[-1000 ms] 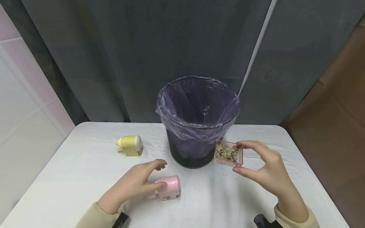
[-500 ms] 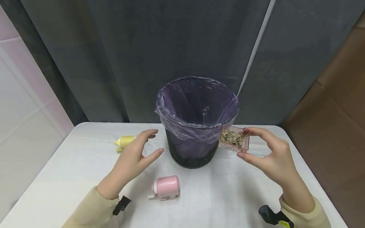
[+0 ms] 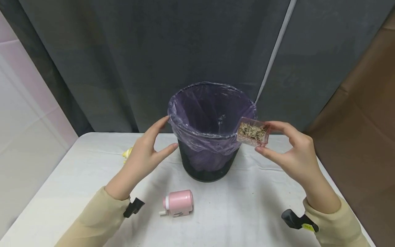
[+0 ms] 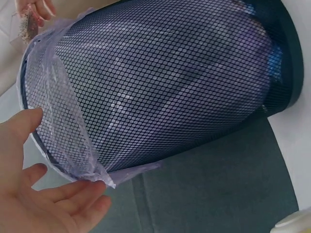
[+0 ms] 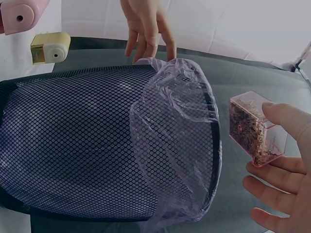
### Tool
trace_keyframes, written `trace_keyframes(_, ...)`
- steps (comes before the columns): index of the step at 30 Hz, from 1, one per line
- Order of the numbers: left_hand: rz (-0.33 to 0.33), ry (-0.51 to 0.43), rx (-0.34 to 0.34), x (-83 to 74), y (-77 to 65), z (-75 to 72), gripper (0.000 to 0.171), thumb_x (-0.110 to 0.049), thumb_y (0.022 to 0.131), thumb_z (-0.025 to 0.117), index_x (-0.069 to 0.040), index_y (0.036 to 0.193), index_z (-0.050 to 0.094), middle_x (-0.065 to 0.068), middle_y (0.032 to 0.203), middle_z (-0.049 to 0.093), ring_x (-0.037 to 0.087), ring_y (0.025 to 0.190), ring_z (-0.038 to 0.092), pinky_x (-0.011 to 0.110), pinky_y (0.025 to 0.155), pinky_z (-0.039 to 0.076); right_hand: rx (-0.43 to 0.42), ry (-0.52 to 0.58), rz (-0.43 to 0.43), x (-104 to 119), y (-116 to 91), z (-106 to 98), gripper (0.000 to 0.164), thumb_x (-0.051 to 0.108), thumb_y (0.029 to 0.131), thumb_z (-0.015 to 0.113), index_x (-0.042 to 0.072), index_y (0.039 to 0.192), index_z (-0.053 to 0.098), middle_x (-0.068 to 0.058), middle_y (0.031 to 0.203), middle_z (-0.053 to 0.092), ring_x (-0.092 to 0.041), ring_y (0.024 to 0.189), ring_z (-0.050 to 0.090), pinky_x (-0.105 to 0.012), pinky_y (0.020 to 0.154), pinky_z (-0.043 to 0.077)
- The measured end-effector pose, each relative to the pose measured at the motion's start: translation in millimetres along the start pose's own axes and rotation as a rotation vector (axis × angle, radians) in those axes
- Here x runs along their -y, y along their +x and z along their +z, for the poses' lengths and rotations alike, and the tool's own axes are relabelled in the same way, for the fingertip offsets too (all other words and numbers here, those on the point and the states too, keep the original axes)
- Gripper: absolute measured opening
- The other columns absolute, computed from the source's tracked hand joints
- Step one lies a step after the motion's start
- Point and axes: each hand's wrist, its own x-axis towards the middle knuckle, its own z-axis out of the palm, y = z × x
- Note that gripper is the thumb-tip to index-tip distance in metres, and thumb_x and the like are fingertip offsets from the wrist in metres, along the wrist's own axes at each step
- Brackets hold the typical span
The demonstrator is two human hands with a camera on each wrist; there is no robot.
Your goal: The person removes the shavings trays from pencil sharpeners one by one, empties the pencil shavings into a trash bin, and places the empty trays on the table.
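My right hand (image 3: 294, 152) pinches a clear pink shavings drawer (image 3: 252, 132) between thumb and fingers, at the right side of the bin's rim. Pencil shavings (image 5: 245, 127) fill much of the drawer, which looks slightly tilted. A black mesh wastebasket (image 3: 207, 175) stands upright, lined with a translucent purple bag (image 3: 205, 145) folded over its rim. At the left of that rim is my left hand (image 3: 142, 154), thumb and fingers spread. Its fingertips (image 4: 95, 187) are at the bag's edge; whether they touch it I cannot tell.
A pink pencil sharpener (image 3: 180, 202) lies on the white table (image 3: 228, 219) in front of the bin. The yellow sharpener (image 5: 51, 47) at the left is mostly hidden by my left hand in the head view. A dark curtain (image 3: 185, 41) hangs behind.
My left hand has left the pink sharpener and moved up to the bin's left rim. My right hand has raised the drawer from beside the bin to rim height.
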Motion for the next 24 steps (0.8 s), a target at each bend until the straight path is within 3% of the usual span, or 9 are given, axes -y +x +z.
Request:
trace_keyframes(4, -0.003, -0.032, -0.012, 0.1, 6.8, 0.1, 0.073, -0.032, 0.079, 0.069, -0.026, 0.14, 0.03, 0.002, 0.137, 0.038, 0.022, 0.121, 0.04, 0.045, 0.096, 0.034, -0.003, 0.004, 0.004, -2, 8, 3, 0.063, 0.001, 0.055, 0.084, 0.009, 0.113, 0.06, -0.001, 0.097, 0.063, -0.01, 0.094, 0.056, -0.033, 0.089, 0.038)
trace_keyframes(8, 0.021, -0.064, -0.013, 0.3, 12.8, 5.7, 0.071, -0.033, 0.079, 0.069, -0.027, 0.139, 0.032, -0.002, 0.137, 0.038, 0.019, 0.122, 0.039, 0.042, 0.097, 0.033, -0.014, -0.011, 0.003, -6, 12, 4, 0.062, 0.001, 0.055, 0.084, 0.008, 0.113, 0.06, -0.002, 0.097, 0.063, -0.011, 0.093, 0.056, -0.026, 0.09, 0.037)
trace_keyframes(15, 0.051, -0.106, -0.055, 2.0, 21.1, 12.6, 0.059, -0.026, 0.078, 0.071, -0.018, 0.131, 0.046, 0.0, 0.132, 0.045, 0.018, 0.12, 0.041, 0.041, 0.096, 0.034, -0.033, -0.057, 0.035, -16, 17, 11, 0.059, 0.006, 0.059, 0.083, 0.01, 0.113, 0.06, -0.001, 0.1, 0.063, -0.015, 0.094, 0.057, -0.023, 0.087, 0.038)
trace_keyframes(24, 0.019, -0.107, -0.109, -0.7, 28.8, 12.3, 0.045, -0.026, 0.077, 0.072, -0.017, 0.117, 0.055, -0.001, 0.124, 0.052, 0.016, 0.121, 0.04, 0.04, 0.097, 0.033, -0.061, -0.113, 0.014, -23, 29, 19, 0.057, 0.011, 0.059, 0.084, 0.009, 0.111, 0.06, -0.005, 0.097, 0.064, -0.02, 0.092, 0.058, -0.041, 0.081, 0.042)
